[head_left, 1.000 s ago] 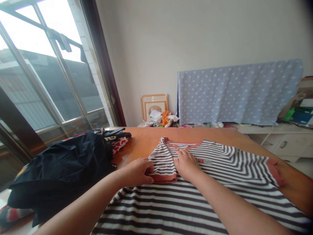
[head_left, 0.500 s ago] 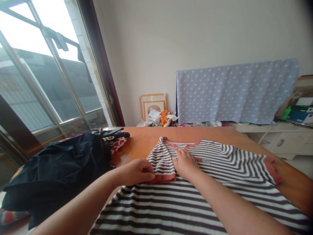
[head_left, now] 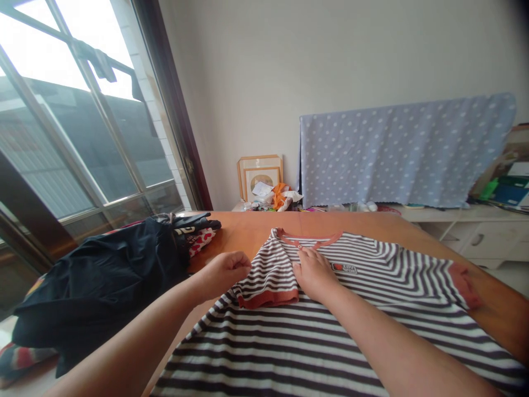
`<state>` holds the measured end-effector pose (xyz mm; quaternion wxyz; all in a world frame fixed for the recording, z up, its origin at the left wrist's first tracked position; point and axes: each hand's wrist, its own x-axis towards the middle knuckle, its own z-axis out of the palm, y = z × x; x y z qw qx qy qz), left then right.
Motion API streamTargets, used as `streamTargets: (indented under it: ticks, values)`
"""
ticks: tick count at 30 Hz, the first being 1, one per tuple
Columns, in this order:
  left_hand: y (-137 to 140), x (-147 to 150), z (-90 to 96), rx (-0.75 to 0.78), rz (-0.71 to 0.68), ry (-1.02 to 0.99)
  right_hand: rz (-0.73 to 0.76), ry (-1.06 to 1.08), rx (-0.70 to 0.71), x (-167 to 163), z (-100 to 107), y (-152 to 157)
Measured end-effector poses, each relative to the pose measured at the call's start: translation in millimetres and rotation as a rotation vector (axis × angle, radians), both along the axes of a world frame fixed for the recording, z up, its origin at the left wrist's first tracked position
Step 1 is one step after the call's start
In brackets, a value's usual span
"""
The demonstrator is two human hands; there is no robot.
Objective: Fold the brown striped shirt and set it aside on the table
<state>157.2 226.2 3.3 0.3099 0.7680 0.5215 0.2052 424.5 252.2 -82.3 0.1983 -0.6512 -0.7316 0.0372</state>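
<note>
**Striped shirt (head_left: pixel 268 347) laid out on a wooden table (head_left: pixel 239 234), one sleeve (head_left: pixel 273 270) turned inward**

So the shirt took up the lower middle of the frame and ran off toward the bottom right, collar (head_left: pixel 320 244) pointing away from the wearer. That sleeve lay across the body near the centre, its rust-red cuff (head_left: pixel 270 299) resting on the stripes. The other sleeve (head_left: pixel 425 275) stuck out at the right of the frame, and its matching cuff (head_left: pixel 465 286) looked kinda crumpled

The right hand (head_left: pixel 316 273) was palm down on the chest, fingers stretched toward the collar, not clutching anything, just beside a little heart patch (head_left: pixel 344 268). The left hand (head_left: pixel 231 270) sat at the outer edge of the turned-in sleeve with its fingers curled; honestly can't tell if they had any fabric pinched

Over in the lower left there was a heap of dark clothing (head_left: pixel 111 275), with a red-and-white heart-print cloth (head_left: pixel 202 242) poking out at its far end. Behind the table, mid-frame, picture frames (head_left: pixel 270 161) leaned on the wall near something orange and crumpled (head_left: pixel 279 196), and a blue polka-dot cloth (head_left: pixel 397 154) hung across the right side
</note>
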Motion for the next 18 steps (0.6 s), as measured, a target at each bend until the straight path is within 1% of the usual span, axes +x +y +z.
streamTargets:
  ticks: [3, 5, 9, 12, 18]
  values:
    - [-10.0, 18.5, 4.5, 0.038, -0.066, 0.069, 0.003, -0.001, 0.001, -0.8, 2.0, -0.9]
    - [-16.1, 33.5, 5.7, 0.094, -0.114, 0.147, -0.002, -0.003, -0.006, -1.5, 4.1, -2.0]
    - [-23.2, 56.6, 1.3, 0.182, -0.191, 0.337, -0.005, -0.009, -0.018, -2.2, 7.8, -4.7]
    - [-25.5, 65.3, -4.8, 0.252, -0.207, 0.451, -0.012, -0.013, -0.012, -2.5, 9.0, -5.8]
    - [-33.8, 72.0, -8.3, 0.419, -0.253, 0.543, -0.007, 0.0, 0.001, -2.6, 7.7, -4.1]
